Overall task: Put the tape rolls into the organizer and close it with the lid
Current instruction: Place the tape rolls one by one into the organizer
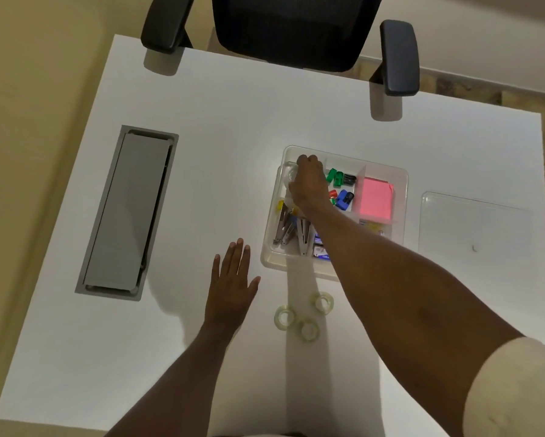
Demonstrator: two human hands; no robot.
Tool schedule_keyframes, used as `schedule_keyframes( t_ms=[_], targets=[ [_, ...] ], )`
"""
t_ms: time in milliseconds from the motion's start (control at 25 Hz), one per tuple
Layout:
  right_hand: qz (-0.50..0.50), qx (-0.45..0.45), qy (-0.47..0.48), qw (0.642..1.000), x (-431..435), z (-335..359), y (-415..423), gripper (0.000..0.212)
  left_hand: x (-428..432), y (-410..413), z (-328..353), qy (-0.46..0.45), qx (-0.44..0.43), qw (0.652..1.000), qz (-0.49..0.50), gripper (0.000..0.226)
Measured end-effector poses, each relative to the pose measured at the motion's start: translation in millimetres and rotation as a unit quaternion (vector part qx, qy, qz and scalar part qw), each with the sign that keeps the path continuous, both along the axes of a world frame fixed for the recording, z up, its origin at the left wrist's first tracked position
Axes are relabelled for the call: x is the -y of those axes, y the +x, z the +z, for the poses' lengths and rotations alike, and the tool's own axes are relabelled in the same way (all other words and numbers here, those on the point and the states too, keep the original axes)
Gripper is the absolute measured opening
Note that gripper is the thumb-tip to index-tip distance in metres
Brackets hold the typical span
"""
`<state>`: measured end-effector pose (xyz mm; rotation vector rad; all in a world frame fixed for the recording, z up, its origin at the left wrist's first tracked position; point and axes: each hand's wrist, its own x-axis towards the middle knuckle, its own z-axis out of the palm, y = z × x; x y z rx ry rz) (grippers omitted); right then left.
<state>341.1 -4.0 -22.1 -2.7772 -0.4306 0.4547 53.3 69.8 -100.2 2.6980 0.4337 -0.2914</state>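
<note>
A clear plastic organizer (pixel 402 184) with several compartments stands on the white table. My right hand (pixel 309 182) reaches into its far left compartment, fingers curled over a clear tape roll (pixel 290 175) that is mostly hidden under the hand. Three more clear tape rolls lie on the table in front of the organizer: one (pixel 285 317) at the left, one (pixel 309 329) nearest me, one (pixel 323 302) partly under my forearm. My left hand (pixel 231 285) rests flat on the table, fingers spread, holding nothing. The transparent lid (pixel 473 225) lies to the right of the organizer.
Inside the organizer are coloured sharpeners (pixel 340 184), pink sticky notes (pixel 376 198), staplers (pixel 285 227) and staple boxes. A grey cable hatch (pixel 129 212) is set into the table at the left. A black office chair (pixel 283 29) stands at the far edge.
</note>
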Motion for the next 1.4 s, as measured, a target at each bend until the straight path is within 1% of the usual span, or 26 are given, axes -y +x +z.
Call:
schedule_keyframes(
  t_ms=[160, 240, 400, 560, 640, 800, 920, 1000, 1040, 1120, 1240, 1320, 1400],
  targets=[
    [-0.002, 0.004, -0.001, 1.0, -7, -8, 2, 0.047, -1, -1, -6, 0.004, 0.0, 1.0, 0.003, 0.074],
    [0.0, 0.012, 0.002, 1.0, -6, -6, -1, 0.048, -1, 0, -7, 0.005, -0.003, 1.0, 0.004, 0.074],
    [-0.006, 0.061, 0.026, 0.998, 3, 7, -19, 0.035, 1, 2, -1, 0.009, -0.014, 1.0, 0.001, 0.073],
    [0.017, 0.124, 0.065, 0.99, 23, 22, -67, 0.025, 9, 14, 19, 0.005, -0.067, 0.998, 0.011, 0.072],
    [0.018, 0.126, 0.079, 0.989, 36, 24, -100, 0.025, 13, 16, 28, 0.006, -0.086, 0.996, 0.014, 0.071],
    [0.03, 0.138, 0.067, 0.988, 71, 22, -161, 0.024, 10, 16, 36, 0.021, -0.099, 0.995, 0.001, 0.072],
    [0.016, 0.125, 0.044, 0.991, 111, 15, -199, 0.022, 11, 17, 40, 0.016, -0.098, 0.995, -0.006, 0.073],
    [-0.014, 0.103, 0.032, 0.994, 135, 8, -219, 0.021, 12, 17, 41, 0.016, -0.097, 0.995, -0.007, 0.073],
    [-0.039, 0.087, 0.03, 0.995, 146, 5, -227, 0.024, 13, 17, 41, 0.017, -0.098, 0.995, -0.008, 0.073],
    [-0.081, 0.039, 0.018, 0.996, 161, 0, -240, 0.037, 16, 16, 42, 0.016, -0.103, 0.995, -0.007, 0.073],
    [-0.091, -0.029, 0.002, 0.995, 172, -6, -248, 0.055, 16, 16, 42, 0.012, -0.107, 0.994, -0.002, 0.072],
    [-0.103, -0.053, 0.017, 0.993, 172, -8, -249, 0.059, 15, 16, 41, 0.007, -0.104, 0.995, -0.001, 0.073],
    [-0.111, -0.063, 0.017, 0.992, 169, -9, -246, 0.054, 15, 15, 40, 0.004, -0.097, 0.995, -0.001, 0.073]
  ],
)
